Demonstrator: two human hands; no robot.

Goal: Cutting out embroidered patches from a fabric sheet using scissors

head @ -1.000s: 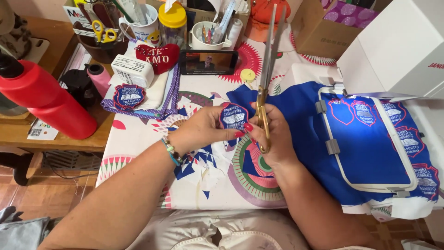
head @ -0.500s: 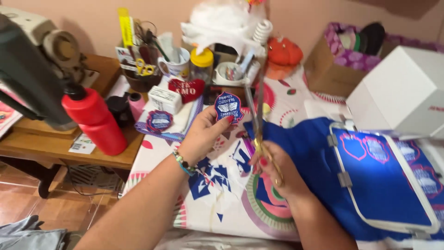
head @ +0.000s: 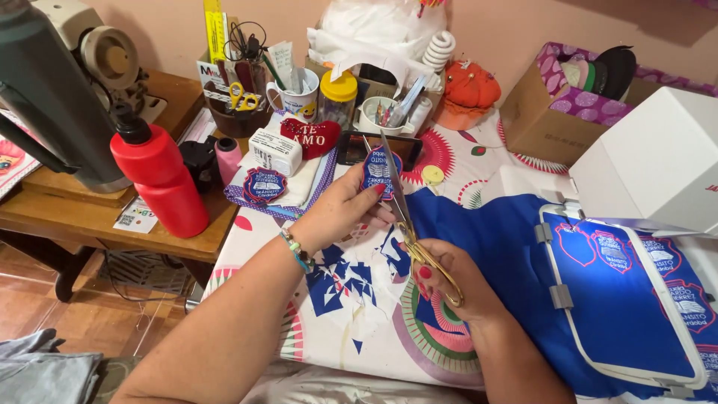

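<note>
The left hand's fingers (head: pixel 372 196) pinch a blue embroidered patch (head: pixel 380 170) by its lower edge and hold it upright above the surface (head: pixel 479 176). The left hand (head: pixel 344 209) wears a beaded bracelet (head: pixel 296 250) at the wrist. Just to its right, the right hand (head: pixel 441 280) has its fingers curled through the gold handles of a pair of scissors (head: pixel 407 224), closed round them; the blades point up and away, and their edge lies against the patch's right side. Below both hands, blue fabric scraps (head: pixel 340 277) lie scattered on the patterned cloth. To the right a blue fabric is stretched in a white embroidery hoop (head: pixel 557 295) with more patches stitched on it, under a white machine (head: pixel 658 164). A second finished patch (head: pixel 264 185) lies on a folded cloth to the left, near a red bottle (head: pixel 158 179), and cups of tools stand at the back
</note>
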